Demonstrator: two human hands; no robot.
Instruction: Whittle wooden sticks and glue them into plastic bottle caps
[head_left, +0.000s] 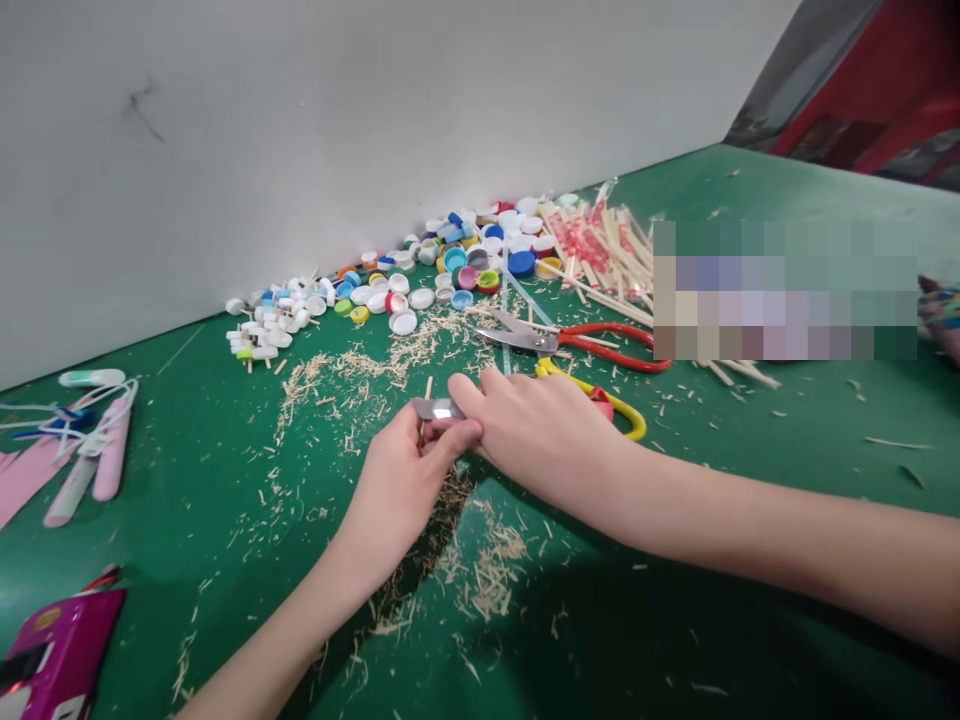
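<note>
My left hand (397, 490) is closed around a thin wooden stick (429, 386), whose tip pokes up above the fingers. Across the stick lies a short shiny knife blade (439, 409). My right hand (536, 425) is wrapped round the knife's handle, which the fingers hide. The two hands meet, with the left thumb near the right fingers. Just beyond the right hand lie red-handled scissors (611, 345), partly spread. Yellow-handled scissors (636, 420) lie partly behind that hand. Pale wood shavings (491, 565) are scattered beneath and around both hands.
Along the white wall (375, 110) lie many bottle caps (457, 262) and a cluster of white caps on sticks (274, 320). Wrapped chopsticks (600, 245) are heaped at the back right. Pink tools with cords (112, 450) and a magenta case (64, 640) are at left.
</note>
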